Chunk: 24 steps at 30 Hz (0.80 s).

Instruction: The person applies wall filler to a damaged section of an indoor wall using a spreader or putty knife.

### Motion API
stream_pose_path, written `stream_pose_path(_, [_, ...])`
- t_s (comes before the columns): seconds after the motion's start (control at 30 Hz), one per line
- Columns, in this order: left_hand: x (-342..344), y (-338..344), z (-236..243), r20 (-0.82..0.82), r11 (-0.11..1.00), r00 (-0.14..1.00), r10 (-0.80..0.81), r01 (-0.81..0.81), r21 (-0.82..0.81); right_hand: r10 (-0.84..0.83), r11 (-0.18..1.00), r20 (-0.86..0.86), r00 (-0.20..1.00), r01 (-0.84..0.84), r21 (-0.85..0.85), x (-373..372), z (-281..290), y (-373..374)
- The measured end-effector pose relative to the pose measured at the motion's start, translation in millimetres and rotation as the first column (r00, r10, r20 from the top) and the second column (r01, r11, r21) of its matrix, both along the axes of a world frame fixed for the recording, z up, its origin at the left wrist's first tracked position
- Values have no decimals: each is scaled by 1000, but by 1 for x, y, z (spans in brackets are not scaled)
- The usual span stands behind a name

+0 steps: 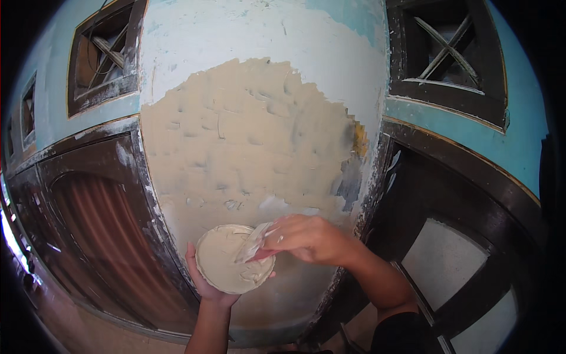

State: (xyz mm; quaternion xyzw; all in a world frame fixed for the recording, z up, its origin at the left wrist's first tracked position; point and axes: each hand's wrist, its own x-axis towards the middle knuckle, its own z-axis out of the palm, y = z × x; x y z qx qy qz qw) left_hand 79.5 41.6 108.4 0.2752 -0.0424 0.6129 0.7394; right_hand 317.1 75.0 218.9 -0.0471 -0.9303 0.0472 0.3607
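Note:
My left hand [203, 282] holds up a round tub of beige putty [221, 259] from below, its fingers wrapped round the sides. In my right hand [309, 237] is a putty knife [249, 249] smeared with pale putty, its blade angled down into the tub. A bit of red shows under my right fingers; I cannot tell if it belongs to the knife. Ahead stands a wall [336, 41], white and pale blue at the top. A broad beige putty patch [236, 130] with short trowel marks covers its middle.
A dark door with a reddish-brown curtain [97, 227] stands on the left, a dark door frame with pale panels [445, 259] on the right. Above are wooden vents with crossed slats [449, 50]. Yellow and grey spots [358, 138] edge the patch.

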Motion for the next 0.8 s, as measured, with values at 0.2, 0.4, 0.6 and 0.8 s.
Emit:
stream_pose_path(0.2, [-4, -2, -7, -38, 995, 996, 80, -82, -49, 50, 998, 243, 969, -38, -54, -11, -8, -1])
stream_pose_path(0.4, [-8, 2, -17, -36, 998, 998, 53, -54, -35, 93, 990, 239, 967, -64, -126, -7, -15, 1])
stream_pose_path(0.6, [-8, 7, -20, -75, 1000, 997, 7, -5, 17, 107, 973, 206, 973, -60, -223, 1, -17, 4])
stream_pose_path(0.8, [-2, 11, -20, 54, 992, 994, -91, 95, -80, 102, 969, 192, 976, -54, -241, 7, -20, 6])
